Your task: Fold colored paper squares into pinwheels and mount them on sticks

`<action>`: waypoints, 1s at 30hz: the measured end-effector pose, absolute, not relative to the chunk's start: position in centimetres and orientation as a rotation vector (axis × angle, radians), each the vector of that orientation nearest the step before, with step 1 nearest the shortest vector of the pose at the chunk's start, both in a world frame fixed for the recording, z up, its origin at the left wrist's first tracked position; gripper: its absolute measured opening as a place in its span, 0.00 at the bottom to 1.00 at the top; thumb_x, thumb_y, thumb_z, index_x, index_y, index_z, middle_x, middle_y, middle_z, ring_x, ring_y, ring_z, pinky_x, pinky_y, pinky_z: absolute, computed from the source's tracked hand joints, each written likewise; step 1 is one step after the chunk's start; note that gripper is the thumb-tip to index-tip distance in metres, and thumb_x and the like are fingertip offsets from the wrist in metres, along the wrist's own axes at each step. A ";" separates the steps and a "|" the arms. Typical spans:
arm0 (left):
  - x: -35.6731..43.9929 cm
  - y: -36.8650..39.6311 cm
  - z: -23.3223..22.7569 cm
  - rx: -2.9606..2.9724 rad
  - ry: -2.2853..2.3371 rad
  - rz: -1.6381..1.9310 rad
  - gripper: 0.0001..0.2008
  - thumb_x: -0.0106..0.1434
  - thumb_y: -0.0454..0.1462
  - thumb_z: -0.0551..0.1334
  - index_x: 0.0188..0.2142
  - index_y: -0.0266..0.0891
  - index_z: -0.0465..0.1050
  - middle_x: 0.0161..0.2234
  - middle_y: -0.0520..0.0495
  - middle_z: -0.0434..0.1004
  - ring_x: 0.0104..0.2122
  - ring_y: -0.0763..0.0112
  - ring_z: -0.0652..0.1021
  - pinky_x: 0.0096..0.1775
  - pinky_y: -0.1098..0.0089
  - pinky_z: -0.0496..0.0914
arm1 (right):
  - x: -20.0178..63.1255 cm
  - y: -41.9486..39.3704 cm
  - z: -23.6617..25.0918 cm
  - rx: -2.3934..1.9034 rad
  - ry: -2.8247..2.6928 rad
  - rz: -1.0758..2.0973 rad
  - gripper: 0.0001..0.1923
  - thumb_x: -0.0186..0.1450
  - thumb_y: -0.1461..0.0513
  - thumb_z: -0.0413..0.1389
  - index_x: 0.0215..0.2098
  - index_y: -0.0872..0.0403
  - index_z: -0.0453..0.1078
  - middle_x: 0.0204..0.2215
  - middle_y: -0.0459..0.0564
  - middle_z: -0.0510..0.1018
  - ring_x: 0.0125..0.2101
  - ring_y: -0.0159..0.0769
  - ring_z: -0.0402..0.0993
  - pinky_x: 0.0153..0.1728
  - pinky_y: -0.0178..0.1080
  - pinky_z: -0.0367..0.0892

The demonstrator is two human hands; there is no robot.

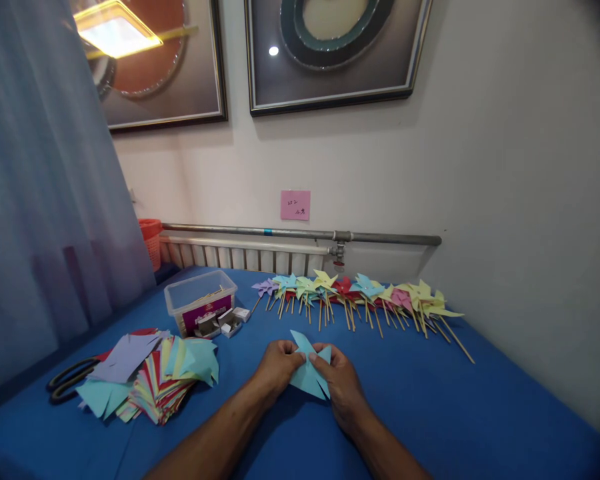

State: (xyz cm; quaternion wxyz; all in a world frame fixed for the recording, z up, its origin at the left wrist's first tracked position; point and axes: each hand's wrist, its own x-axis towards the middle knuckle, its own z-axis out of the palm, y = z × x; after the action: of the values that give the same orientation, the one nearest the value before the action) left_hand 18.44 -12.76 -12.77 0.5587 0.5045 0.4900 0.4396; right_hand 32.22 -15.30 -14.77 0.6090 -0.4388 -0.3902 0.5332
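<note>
Both my hands hold a light blue cut paper square [305, 373] just above the blue table [430, 393]. My left hand [276, 367] pinches its left side, and my right hand [341, 381] pinches its right side, with paper points sticking up and down between the fingers. A stack of coloured paper squares [155, 377] lies to the left of my left forearm. A row of finished paper pinwheels on wooden sticks [360, 297] lies along the far side of the table.
A clear plastic box [200, 300] with sticks stands at the back left, small white boxes [227, 321] beside it. Black-handled scissors [67, 383] lie left of the paper stack. A curtain hangs at left; a radiator and pipe run along the wall.
</note>
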 end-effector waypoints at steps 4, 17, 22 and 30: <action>18.4 -12.8 -12.8 1.185 1.144 1.033 0.12 0.49 0.37 0.69 0.21 0.38 0.65 0.16 0.56 0.66 0.17 0.77 0.64 0.22 0.73 0.56 | 32.3 -15.2 -14.9 -1.023 -0.928 1.224 0.21 0.50 0.50 0.69 0.36 0.51 0.71 0.22 0.42 0.78 0.22 0.37 0.73 0.26 0.38 0.68; 18.5 -12.9 -13.0 1.130 1.063 1.036 0.16 0.47 0.44 0.71 0.22 0.38 0.66 0.16 0.56 0.66 0.17 0.78 0.63 0.22 0.73 0.56 | 32.5 -15.1 -14.7 -1.119 -0.964 1.114 0.18 0.49 0.53 0.68 0.34 0.51 0.71 0.20 0.40 0.76 0.20 0.35 0.70 0.23 0.36 0.65; 18.6 -12.9 -13.1 1.131 1.101 1.038 0.14 0.44 0.39 0.72 0.22 0.37 0.67 0.17 0.54 0.69 0.18 0.77 0.66 0.23 0.73 0.57 | 32.6 -15.2 -14.5 -1.160 -1.019 1.070 0.17 0.50 0.53 0.67 0.34 0.50 0.72 0.20 0.40 0.75 0.20 0.35 0.69 0.23 0.36 0.64; 18.0 -12.5 -12.3 1.010 1.084 1.086 0.10 0.45 0.36 0.70 0.23 0.36 0.70 0.18 0.52 0.71 0.17 0.76 0.67 0.23 0.73 0.59 | 31.9 -16.0 -13.2 -0.917 -0.849 1.295 0.19 0.53 0.50 0.66 0.37 0.52 0.74 0.26 0.46 0.81 0.28 0.41 0.77 0.30 0.39 0.69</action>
State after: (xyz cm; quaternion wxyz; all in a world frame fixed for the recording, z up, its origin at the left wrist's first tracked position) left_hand 18.03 -12.53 -12.30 0.6069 0.4371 0.4690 0.4696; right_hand 31.85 -15.99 -13.23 0.6219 -0.3989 -0.3696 0.5635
